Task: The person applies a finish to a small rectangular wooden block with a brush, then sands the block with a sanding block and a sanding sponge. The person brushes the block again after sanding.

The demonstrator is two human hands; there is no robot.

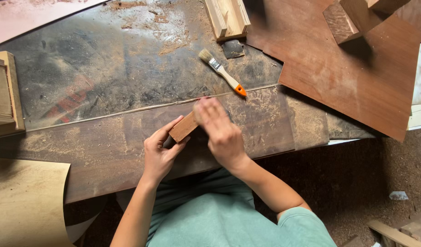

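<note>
A pale wooden box frame [4, 93] sits at the workbench's far left edge. The left hand [159, 153] pinches the near end of a small reddish-brown wooden block [183, 127] over the dusty dark workbench [100, 146]. The right hand [222, 132], blurred, covers the block's other end, fingers curled; its grip cannot be told. Beyond lies a pale-handled, orange-tipped paintbrush [222, 72], then a reddish plywood sheet [366, 82].

On the dusty dark workbench [105, 68], the left hand [159, 153] and right hand [222, 132] meet at a small reddish-brown wooden block [183, 127] near the front edge. Behind them lies a wooden-handled paintbrush with an orange tip [222, 72]; farther right, a large reddish plywood sheet [370, 77]; at the far left, a pale wooden frame [7, 93].
</note>
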